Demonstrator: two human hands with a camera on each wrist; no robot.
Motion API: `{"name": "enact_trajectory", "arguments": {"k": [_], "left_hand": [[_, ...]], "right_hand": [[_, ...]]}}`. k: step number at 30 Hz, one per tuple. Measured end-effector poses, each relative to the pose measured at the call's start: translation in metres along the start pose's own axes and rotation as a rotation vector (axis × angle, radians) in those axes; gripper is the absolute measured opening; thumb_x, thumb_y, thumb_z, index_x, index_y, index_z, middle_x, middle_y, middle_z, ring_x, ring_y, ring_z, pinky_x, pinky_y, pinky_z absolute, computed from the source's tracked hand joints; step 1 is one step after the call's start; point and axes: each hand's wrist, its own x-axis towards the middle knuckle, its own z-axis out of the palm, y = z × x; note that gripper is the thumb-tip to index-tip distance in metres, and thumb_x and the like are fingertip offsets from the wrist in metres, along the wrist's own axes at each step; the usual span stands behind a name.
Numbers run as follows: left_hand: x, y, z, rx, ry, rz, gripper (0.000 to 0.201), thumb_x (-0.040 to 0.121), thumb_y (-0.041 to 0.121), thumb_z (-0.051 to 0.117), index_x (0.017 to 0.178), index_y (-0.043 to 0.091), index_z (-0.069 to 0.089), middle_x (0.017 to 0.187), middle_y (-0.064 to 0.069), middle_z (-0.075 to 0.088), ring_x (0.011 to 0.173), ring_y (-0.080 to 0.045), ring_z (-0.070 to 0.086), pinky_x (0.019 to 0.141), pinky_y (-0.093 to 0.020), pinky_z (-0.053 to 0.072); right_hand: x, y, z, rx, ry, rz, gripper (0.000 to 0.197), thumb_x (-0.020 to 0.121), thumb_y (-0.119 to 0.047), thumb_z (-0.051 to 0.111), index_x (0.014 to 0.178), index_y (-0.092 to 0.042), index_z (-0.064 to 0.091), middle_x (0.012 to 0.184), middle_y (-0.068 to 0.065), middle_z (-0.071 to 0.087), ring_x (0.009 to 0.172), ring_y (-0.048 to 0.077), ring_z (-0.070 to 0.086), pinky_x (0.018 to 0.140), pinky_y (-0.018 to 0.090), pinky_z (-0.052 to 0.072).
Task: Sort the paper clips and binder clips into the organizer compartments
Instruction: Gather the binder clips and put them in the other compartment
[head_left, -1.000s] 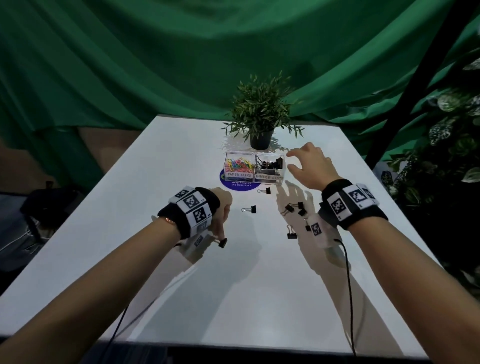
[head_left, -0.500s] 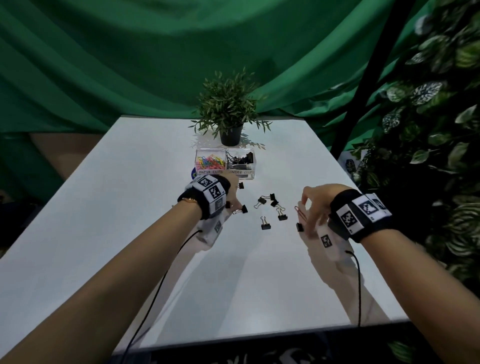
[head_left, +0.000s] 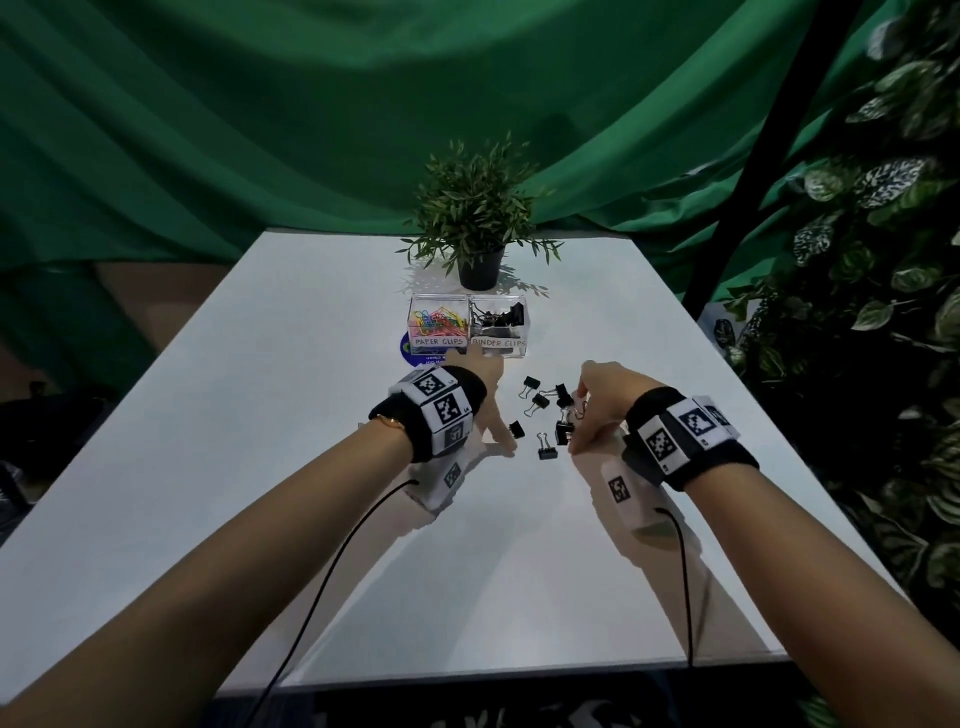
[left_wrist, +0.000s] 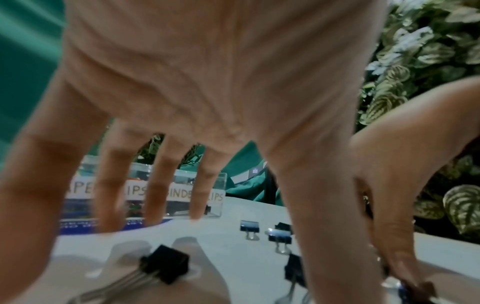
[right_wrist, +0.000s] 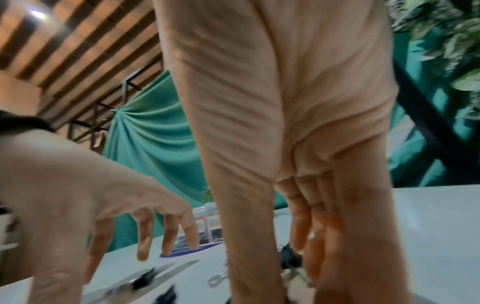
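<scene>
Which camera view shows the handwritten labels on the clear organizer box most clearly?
The head view: both labels on the organizer box read fully. In the left wrist view, fingers cover some letters. In the right wrist view the box is small, blurred and unreadable.

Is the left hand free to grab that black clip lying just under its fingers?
Probably yes. The left hand hovers spread and holds nothing, and the binder clip lies bare on the table below its fingers.
</scene>
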Motion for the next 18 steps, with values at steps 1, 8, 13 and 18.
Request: {"name": "enact_trajectory", "arguments": {"k": [1, 8, 13, 18], "left_hand": [[-0.001, -0.001, 0.000, 0.021, -0.018, -0.034, 0.106, 0.054, 0.056, 0.084, 0.136, 0.008, 0.038, 0.137, -0.013, 0.044, 0.126, -0.036, 0.045, 0.099, -0.047, 0.046], [-0.005, 0.002, 0.004, -0.095, -0.067, -0.050, 0.087, 0.063, 0.039, 0.086, 0.128, -0.002, 0.046, 0.120, -0.015, 0.065, 0.111, -0.030, 0.064, 0.082, -0.034, 0.053], [-0.011, 0.007, 0.000, -0.191, -0.094, -0.032, 0.082, 0.064, 0.046, 0.084, 0.121, -0.004, 0.053, 0.094, -0.012, 0.063, 0.076, -0.026, 0.063, 0.050, -0.023, 0.043], [-0.008, 0.019, 0.010, -0.117, -0.050, -0.034, 0.088, 0.048, 0.060, 0.085, 0.109, 0.006, 0.051, 0.087, -0.005, 0.058, 0.073, -0.019, 0.057, 0.058, -0.026, 0.047]], "right_hand": [[-0.001, -0.003, 0.001, -0.021, 0.009, -0.012, 0.045, 0.059, -0.030, 0.087, 0.085, -0.010, 0.056, 0.092, 0.004, 0.056, 0.087, 0.024, 0.060, 0.068, 0.028, 0.047], [0.001, -0.029, 0.011, 0.016, 0.018, -0.177, 0.034, 0.067, -0.025, 0.084, 0.091, -0.006, 0.070, 0.079, 0.006, 0.062, 0.070, 0.019, 0.059, 0.060, 0.028, 0.050], [0.019, -0.012, -0.016, 0.296, 0.083, -0.121, 0.040, 0.076, -0.012, 0.079, 0.110, -0.002, 0.062, 0.091, 0.006, 0.062, 0.059, 0.013, 0.061, 0.065, 0.027, 0.058], [0.031, 0.001, -0.018, 0.148, -0.096, -0.056, 0.083, 0.057, -0.021, 0.091, 0.127, -0.019, 0.047, 0.116, 0.005, 0.058, 0.091, 0.023, 0.068, 0.089, 0.042, 0.057]]}}
